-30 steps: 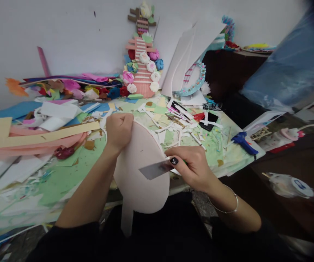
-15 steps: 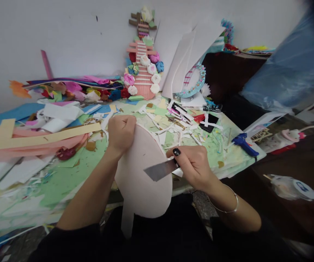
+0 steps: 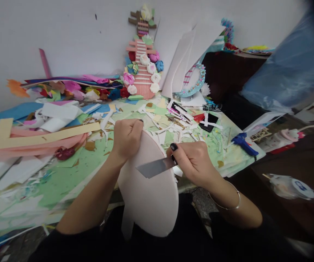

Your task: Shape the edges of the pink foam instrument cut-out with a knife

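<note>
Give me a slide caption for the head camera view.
Left hand grips a pale rounded panel; right hand holds a blade before a littered table.

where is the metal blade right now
Near the centre of the head view, the metal blade is gripped in the right hand, its slanted end showing against the pale board.

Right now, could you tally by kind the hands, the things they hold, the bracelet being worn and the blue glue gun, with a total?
Hands: 2 (left hand, right hand)
Metal blade, in the right hand: 1
Pale rounded board, in the left hand: 1
Bracelet: 1
Blue glue gun: 1
Total: 6
</note>
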The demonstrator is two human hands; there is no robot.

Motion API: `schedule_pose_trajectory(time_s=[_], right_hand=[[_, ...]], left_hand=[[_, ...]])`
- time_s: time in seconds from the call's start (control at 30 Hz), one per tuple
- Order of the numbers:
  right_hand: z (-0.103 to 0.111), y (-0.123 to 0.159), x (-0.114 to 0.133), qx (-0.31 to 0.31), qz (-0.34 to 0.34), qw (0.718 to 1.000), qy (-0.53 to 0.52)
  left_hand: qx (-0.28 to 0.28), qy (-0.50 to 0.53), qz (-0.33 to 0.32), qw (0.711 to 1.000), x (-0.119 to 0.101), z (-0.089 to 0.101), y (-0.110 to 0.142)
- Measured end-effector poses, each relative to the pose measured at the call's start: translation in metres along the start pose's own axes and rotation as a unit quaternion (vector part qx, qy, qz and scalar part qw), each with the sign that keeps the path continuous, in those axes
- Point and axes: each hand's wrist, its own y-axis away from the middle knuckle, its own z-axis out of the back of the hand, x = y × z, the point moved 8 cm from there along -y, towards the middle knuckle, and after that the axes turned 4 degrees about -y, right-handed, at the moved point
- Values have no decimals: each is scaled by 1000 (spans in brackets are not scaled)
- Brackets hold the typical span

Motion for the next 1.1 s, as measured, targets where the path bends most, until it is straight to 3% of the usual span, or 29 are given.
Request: schedule_pose_trajectory(time_s=[0.37,0.63,1.1], right_hand=[[-2,-1,4,-1,4,1000,20],[-3,-1,-2,7,-3,1000,15],[-1,0,1,-2,-5,999,34]], left_hand=[[5,10,-4,1000,-2,-4,3],[27,79,28,996,2,-5,2],[20,88,4,996,-1,-2,2]])
